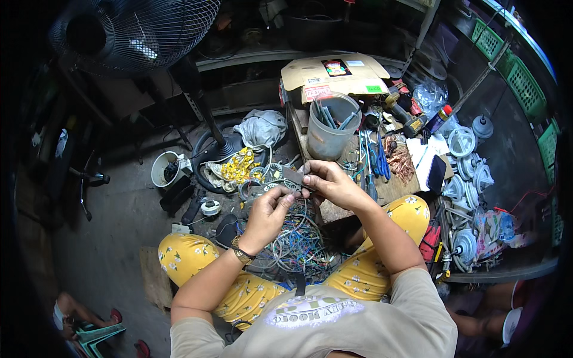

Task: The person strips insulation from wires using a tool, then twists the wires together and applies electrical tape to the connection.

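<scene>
My right hand (pixel 328 185) pinches a small flat grey piece (pixel 292 176) between thumb and fingers, over a jumble of ring-shaped metal parts (pixel 258 176). My left hand (pixel 270 215), just below and left of it, has its fingers curled at the same piece or a part against it; exactly what they grip is too small to tell. Beneath both hands lies a tangle of coloured wires (pixel 292 244). A translucent bucket (pixel 325 140) with flat grey-blue pieces inside stands beyond my right hand, on a low wooden board (pixel 334 210) with screwdrivers, blue scissors (pixel 382 161) and copper scraps.
A standing fan (pixel 131 30), white pail (pixel 164 167), cloth bundle (pixel 259 128) and cardboard (pixel 331 65) surround the workspace. Drills (pixel 406 119), a phone (pixel 437 170) and white round fittings (pixel 471 173) are at right, near green baskets (pixel 522 83). Other people's legs (pixel 89 316) show at lower edges.
</scene>
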Action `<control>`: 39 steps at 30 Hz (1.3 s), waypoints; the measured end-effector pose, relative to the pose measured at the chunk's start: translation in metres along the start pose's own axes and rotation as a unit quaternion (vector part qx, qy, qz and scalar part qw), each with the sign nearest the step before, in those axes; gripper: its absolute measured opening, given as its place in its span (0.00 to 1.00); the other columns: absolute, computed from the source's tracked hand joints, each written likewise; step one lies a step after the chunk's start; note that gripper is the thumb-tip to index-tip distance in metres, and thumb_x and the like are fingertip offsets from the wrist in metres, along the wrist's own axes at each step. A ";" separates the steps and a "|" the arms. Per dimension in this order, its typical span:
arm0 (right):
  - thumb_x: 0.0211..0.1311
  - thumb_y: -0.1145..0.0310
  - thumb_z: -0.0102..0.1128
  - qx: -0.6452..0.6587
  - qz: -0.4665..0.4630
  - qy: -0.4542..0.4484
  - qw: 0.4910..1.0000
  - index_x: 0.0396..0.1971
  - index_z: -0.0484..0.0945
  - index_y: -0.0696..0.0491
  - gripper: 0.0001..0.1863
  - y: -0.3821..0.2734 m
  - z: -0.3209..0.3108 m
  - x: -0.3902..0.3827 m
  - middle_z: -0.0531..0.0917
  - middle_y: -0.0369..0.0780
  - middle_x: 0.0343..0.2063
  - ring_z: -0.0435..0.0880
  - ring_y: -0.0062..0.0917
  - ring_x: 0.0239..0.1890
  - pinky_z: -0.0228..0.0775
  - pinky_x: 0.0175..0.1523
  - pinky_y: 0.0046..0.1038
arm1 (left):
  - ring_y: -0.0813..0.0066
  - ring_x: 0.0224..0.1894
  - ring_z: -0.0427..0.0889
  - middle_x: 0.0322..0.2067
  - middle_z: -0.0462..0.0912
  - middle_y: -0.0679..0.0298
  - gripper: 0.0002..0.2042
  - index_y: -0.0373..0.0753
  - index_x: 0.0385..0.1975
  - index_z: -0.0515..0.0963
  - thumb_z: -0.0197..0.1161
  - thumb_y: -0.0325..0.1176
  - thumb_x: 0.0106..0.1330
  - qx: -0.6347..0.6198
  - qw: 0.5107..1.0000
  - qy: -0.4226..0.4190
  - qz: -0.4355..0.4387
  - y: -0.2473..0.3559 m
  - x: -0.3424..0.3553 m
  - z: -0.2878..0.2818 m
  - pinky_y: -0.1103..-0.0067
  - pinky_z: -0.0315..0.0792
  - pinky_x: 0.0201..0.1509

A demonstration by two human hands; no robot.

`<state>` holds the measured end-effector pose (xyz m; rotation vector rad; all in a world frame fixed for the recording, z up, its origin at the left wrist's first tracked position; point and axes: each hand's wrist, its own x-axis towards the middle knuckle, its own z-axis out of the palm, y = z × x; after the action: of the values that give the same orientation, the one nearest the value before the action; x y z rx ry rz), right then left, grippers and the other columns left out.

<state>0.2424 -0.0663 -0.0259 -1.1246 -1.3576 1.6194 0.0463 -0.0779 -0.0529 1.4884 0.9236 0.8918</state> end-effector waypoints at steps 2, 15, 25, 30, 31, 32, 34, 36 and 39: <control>0.67 0.72 0.48 0.004 -0.005 0.000 1.000 0.36 0.71 0.55 0.04 0.001 0.000 -0.001 0.76 0.31 0.21 0.69 0.10 0.18 0.60 0.21 0.14 | 0.81 0.15 0.64 0.13 0.71 0.67 0.07 0.34 0.31 0.78 0.59 0.32 0.64 0.086 0.995 0.047 0.032 0.003 0.001 0.001 0.80 0.57 0.20; 0.65 0.65 0.55 0.059 -0.009 -0.010 0.998 0.37 0.73 0.55 0.09 0.004 -0.007 -0.004 0.78 0.32 0.22 0.72 0.11 0.20 0.63 0.23 0.14 | 0.73 0.11 0.68 0.11 0.72 0.60 0.04 0.36 0.30 0.79 0.61 0.29 0.60 0.184 0.978 0.064 0.080 0.018 -0.007 -0.002 0.75 0.58 0.18; 0.65 0.70 0.54 0.116 -0.118 0.216 0.962 0.42 0.71 0.56 0.09 -0.023 -0.075 -0.015 0.78 0.36 0.22 0.74 0.15 0.17 0.68 0.21 0.16 | 0.90 0.22 0.66 0.21 0.77 0.70 0.05 0.32 0.28 0.75 0.57 0.26 0.64 0.144 0.988 0.014 0.046 -0.005 -0.021 -0.011 0.86 0.62 0.26; 0.67 0.71 0.51 -0.025 0.002 0.221 0.975 0.41 0.70 0.55 0.07 -0.001 -0.110 -0.023 0.74 0.32 0.19 0.71 0.14 0.19 0.65 0.22 0.17 | 0.90 0.23 0.63 0.21 0.73 0.72 0.06 0.32 0.29 0.76 0.58 0.28 0.65 0.065 0.997 0.035 0.014 -0.011 -0.015 -0.018 0.86 0.59 0.26; 0.66 0.71 0.51 -0.126 0.031 0.226 0.965 0.38 0.72 0.56 0.05 0.014 -0.120 -0.017 0.75 0.33 0.18 0.71 0.13 0.19 0.64 0.22 0.19 | 0.89 0.20 0.60 0.17 0.69 0.74 0.06 0.32 0.29 0.77 0.58 0.29 0.64 0.054 0.997 0.042 0.024 -0.012 -0.015 -0.016 0.85 0.55 0.23; 0.63 0.71 0.53 -0.299 0.033 0.246 0.922 0.35 0.75 0.58 0.06 0.036 -0.136 -0.012 0.79 0.40 0.19 0.78 0.24 0.22 0.68 0.26 0.28 | 0.89 0.17 0.57 0.12 0.64 0.75 0.06 0.32 0.29 0.78 0.59 0.29 0.63 0.042 0.997 0.046 0.035 -0.013 -0.014 -0.014 0.83 0.51 0.20; 0.61 0.69 0.55 -0.533 -0.006 0.286 0.796 0.34 0.76 0.58 0.08 0.053 -0.141 -0.009 0.81 0.48 0.24 0.82 0.38 0.28 0.70 0.34 0.36 | 0.89 0.16 0.58 0.11 0.64 0.73 0.06 0.33 0.29 0.78 0.59 0.29 0.63 0.069 0.996 0.045 0.042 -0.008 -0.016 -0.015 0.83 0.52 0.19; 0.60 0.68 0.55 -0.547 0.012 0.305 0.780 0.37 0.77 0.57 0.09 0.064 -0.146 -0.007 0.81 0.50 0.28 0.80 0.45 0.33 0.70 0.38 0.39 | 0.89 0.16 0.58 0.11 0.64 0.72 0.06 0.33 0.29 0.78 0.60 0.29 0.62 0.096 0.993 0.037 0.050 -0.001 -0.015 -0.014 0.82 0.53 0.19; 0.60 0.69 0.55 -0.478 0.015 0.271 0.836 0.38 0.77 0.57 0.10 0.072 -0.155 -0.009 0.81 0.50 0.28 0.81 0.42 0.31 0.70 0.38 0.37 | 0.88 0.15 0.59 0.10 0.65 0.70 0.06 0.33 0.29 0.79 0.60 0.29 0.62 0.096 0.994 0.035 0.042 -0.001 -0.014 -0.014 0.81 0.53 0.19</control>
<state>0.3913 -0.0338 -0.1042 -1.9766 -1.7510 0.4434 0.0279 -0.0853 -0.0529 1.6805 1.0271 0.9419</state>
